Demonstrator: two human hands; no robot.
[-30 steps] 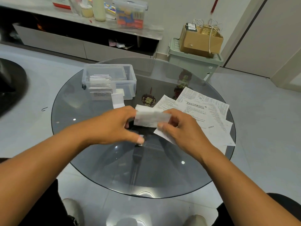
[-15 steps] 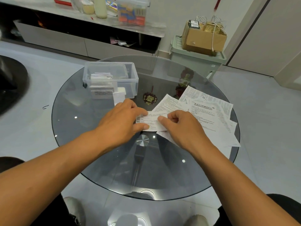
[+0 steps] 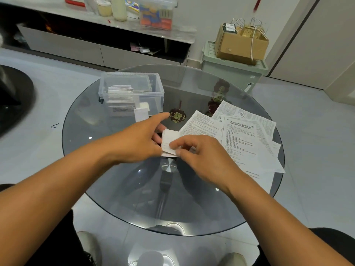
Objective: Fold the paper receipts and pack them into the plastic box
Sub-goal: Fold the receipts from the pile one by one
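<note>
The clear plastic box [image 3: 132,93] stands far-left on the glass table [image 3: 115,181]. The left hand [image 3: 140,139] and right hand [image 3: 201,156] both pinch a folded receipt [image 3: 170,140], its long axis running away from the person. Unfolded sheets [image 3: 244,139] lie right.

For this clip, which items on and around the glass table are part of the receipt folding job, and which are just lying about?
Part of the job:
- folded receipt, pinched by the left hand and right hand
- clear plastic box with folded papers inside
- unfolded paper sheets

Just lying about:
- dark red ornament
- cardboard box on a green bin
- shelf clutter
</note>
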